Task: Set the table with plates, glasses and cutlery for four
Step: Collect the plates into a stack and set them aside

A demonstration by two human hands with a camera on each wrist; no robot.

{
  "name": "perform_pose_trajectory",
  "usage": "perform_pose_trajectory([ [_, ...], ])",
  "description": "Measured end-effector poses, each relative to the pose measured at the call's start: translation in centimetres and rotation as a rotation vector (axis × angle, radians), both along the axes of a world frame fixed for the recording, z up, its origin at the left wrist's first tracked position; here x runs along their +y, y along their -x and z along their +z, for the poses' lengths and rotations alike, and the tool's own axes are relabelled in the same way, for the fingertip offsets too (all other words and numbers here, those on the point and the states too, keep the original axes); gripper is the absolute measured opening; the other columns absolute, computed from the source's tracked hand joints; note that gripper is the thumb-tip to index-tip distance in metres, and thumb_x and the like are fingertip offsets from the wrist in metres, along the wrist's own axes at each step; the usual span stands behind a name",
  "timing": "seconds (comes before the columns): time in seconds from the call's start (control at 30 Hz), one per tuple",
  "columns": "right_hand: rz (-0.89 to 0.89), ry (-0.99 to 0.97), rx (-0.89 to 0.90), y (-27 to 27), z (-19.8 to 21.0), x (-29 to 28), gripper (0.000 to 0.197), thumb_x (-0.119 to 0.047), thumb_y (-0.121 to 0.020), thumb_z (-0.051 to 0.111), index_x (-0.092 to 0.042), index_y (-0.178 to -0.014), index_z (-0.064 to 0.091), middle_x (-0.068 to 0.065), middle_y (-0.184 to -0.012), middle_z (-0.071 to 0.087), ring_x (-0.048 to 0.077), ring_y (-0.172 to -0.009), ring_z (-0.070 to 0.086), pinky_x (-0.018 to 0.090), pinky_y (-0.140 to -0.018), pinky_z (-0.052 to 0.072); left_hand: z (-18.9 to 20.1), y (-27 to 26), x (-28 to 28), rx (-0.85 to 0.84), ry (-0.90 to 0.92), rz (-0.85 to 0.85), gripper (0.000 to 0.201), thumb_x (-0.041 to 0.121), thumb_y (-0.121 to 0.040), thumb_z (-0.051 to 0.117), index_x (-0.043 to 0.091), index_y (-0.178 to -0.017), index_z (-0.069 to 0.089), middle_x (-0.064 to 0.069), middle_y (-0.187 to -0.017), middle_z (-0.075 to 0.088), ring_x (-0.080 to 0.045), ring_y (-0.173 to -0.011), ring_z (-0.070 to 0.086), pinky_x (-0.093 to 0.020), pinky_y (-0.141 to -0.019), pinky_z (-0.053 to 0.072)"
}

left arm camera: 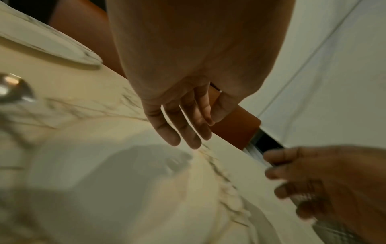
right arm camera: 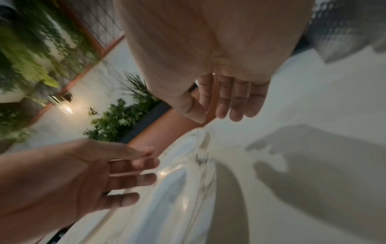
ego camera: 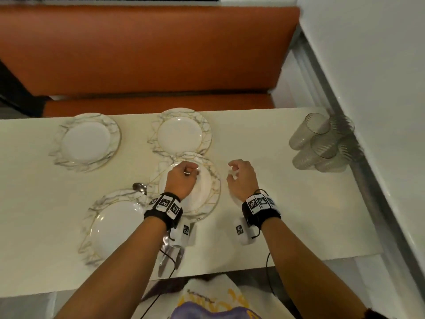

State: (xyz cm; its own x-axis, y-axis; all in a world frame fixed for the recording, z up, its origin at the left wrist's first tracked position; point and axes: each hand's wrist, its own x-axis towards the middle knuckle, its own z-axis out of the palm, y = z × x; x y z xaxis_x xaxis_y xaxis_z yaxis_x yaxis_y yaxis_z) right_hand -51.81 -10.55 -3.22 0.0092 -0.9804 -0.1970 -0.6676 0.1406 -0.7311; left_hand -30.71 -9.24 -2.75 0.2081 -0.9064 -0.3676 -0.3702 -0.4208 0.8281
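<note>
Four marble-patterned plates lie on the pale table (ego camera: 287,203): far left plate (ego camera: 86,141), far centre plate (ego camera: 181,132), near centre plate (ego camera: 210,192), near left plate (ego camera: 115,224). My left hand (ego camera: 184,178) hovers over the near centre plate (left arm camera: 125,189), its fingers (left arm camera: 188,132) loosely extended and holding nothing I can see. My right hand (ego camera: 239,178) hangs over bare table just right of that plate (right arm camera: 167,198), its fingers (right arm camera: 236,104) relaxed and empty. A spoon (ego camera: 139,187) lies between the two near plates. Several clear glasses (ego camera: 322,143) lie stacked on their sides at the far right.
An orange bench (ego camera: 149,54) runs behind the table. A white wall (ego camera: 379,88) with a metal ledge borders the right side, against the glasses. Blurred cutlery (ego camera: 169,256) lies at the near edge under my left wrist. Bare table surface spreads between my right hand and the glasses.
</note>
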Motion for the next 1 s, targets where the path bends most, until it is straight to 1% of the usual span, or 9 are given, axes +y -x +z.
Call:
perform_pose_trajectory([
  [0.1, -0.071, -0.212, 0.015, -4.0, -2.2, 1.8, 0.057, -0.02, -0.087, 0.068, -0.016, -0.14, 0.046, 0.011, -0.136, 0.051, 0.028, -0.124, 0.052, 0.045, -0.107, 0.045, -0.4, -5.8, 1.9, -0.028, 0.003, 0.043, 0.018, 0.012, -0.098, 0.062, 0.027, -0.099, 0.07, 0.001, -0.098, 0.078, -0.018, -0.091, 0.075, -0.039, -0.093, 0.059],
  [0.17, -0.141, -0.272, 0.038, -6.0, -3.0, 2.5, 0.063, -0.025, -0.089, 0.067, -0.015, -0.145, 0.041, 0.012, -0.141, 0.053, 0.032, -0.126, 0.054, 0.046, -0.107, 0.045, -0.7, -9.1, 3.0, -0.033, 0.001, 0.055, 0.016, 0.014, -0.099, 0.061, 0.025, -0.104, 0.07, 0.003, -0.098, 0.078, -0.017, -0.092, 0.075, -0.039, -0.092, 0.06],
  [0.33, -0.3, -0.329, -0.013, -8.5, -2.8, 3.5, 0.059, -0.02, -0.095, 0.061, -0.012, -0.148, 0.037, 0.017, -0.136, 0.058, 0.037, -0.12, 0.059, 0.037, -0.098, 0.048, -1.2, -15.3, 4.9, -0.02, -0.027, 0.096, 0.018, 0.013, -0.097, 0.06, 0.026, -0.101, 0.071, 0.005, -0.095, 0.077, -0.018, -0.092, 0.074, -0.034, -0.086, 0.061],
  [0.5, -0.367, -0.269, -0.026, -8.8, -1.1, 3.6, 0.043, -0.009, -0.096, 0.052, -0.013, -0.139, 0.051, 0.014, -0.129, 0.063, 0.034, -0.119, 0.059, 0.03, -0.091, 0.045, -1.5, -18.0, 5.5, -0.028, -0.042, 0.055, 0.018, 0.012, -0.098, 0.059, 0.019, -0.108, 0.072, 0.002, -0.098, 0.076, -0.016, -0.093, 0.073, -0.015, -0.069, 0.05],
  [0.63, -0.372, -0.147, -0.057, -8.7, 1.0, 3.3, 0.035, -0.013, -0.101, 0.047, -0.015, -0.134, 0.056, 0.011, -0.131, 0.063, 0.032, -0.122, 0.057, 0.03, -0.094, 0.042, -1.3, -18.6, 5.0, -0.004, -0.028, 0.04, 0.017, 0.014, -0.097, 0.06, 0.021, -0.108, 0.072, 0.001, -0.1, 0.076, -0.017, -0.094, 0.073, -0.03, -0.083, 0.059],
  [0.7, -0.358, -0.053, -0.051, -8.7, 2.5, 3.0, 0.035, -0.011, -0.102, 0.047, -0.014, -0.135, 0.057, 0.011, -0.131, 0.063, 0.031, -0.122, 0.058, 0.027, -0.095, 0.041, -0.8, -18.5, 4.5, 0.029, -0.027, 0.038, 0.016, 0.013, -0.097, 0.061, 0.022, -0.106, 0.071, 0.001, -0.099, 0.077, -0.017, -0.093, 0.074, -0.034, -0.086, 0.061],
  [0.83, -0.309, 0.177, 0.0, -8.7, 6.3, 1.6, 0.037, -0.006, -0.101, 0.047, -0.014, -0.134, 0.059, 0.011, -0.128, 0.066, 0.028, -0.117, 0.059, 0.024, -0.093, 0.04, 0.5, -17.7, 3.4, 0.032, -0.011, 0.003, 0.013, 0.021, -0.099, 0.061, 0.023, -0.107, 0.071, 0.001, -0.105, 0.074, -0.017, -0.093, 0.071, -0.022, -0.072, 0.056],
  [0.9, -0.292, 0.243, -0.052, -9.0, 8.1, 0.8, 0.037, -0.006, -0.1, 0.046, -0.015, -0.133, 0.059, 0.006, -0.129, 0.065, 0.021, -0.114, 0.058, 0.026, -0.098, 0.042, 1.0, -16.9, 2.9, 0.056, -0.06, -0.041, 0.016, 0.032, -0.1, 0.061, 0.022, -0.108, 0.071, 0.0, -0.104, 0.075, -0.019, -0.091, 0.073, -0.027, -0.076, 0.058],
  [1.0, -0.243, 0.303, -0.138, -9.9, 9.9, -0.4, 0.037, -0.006, -0.1, 0.044, -0.016, -0.132, 0.059, -0.002, -0.127, 0.063, 0.011, -0.113, 0.054, 0.02, -0.097, 0.042, 1.6, -15.9, 2.4, 0.144, -0.147, -0.063, 0.044, 0.058, -0.096, 0.056, 0.017, -0.105, 0.07, -0.004, -0.097, 0.075, -0.024, -0.087, 0.074, -0.042, -0.085, 0.062],
])
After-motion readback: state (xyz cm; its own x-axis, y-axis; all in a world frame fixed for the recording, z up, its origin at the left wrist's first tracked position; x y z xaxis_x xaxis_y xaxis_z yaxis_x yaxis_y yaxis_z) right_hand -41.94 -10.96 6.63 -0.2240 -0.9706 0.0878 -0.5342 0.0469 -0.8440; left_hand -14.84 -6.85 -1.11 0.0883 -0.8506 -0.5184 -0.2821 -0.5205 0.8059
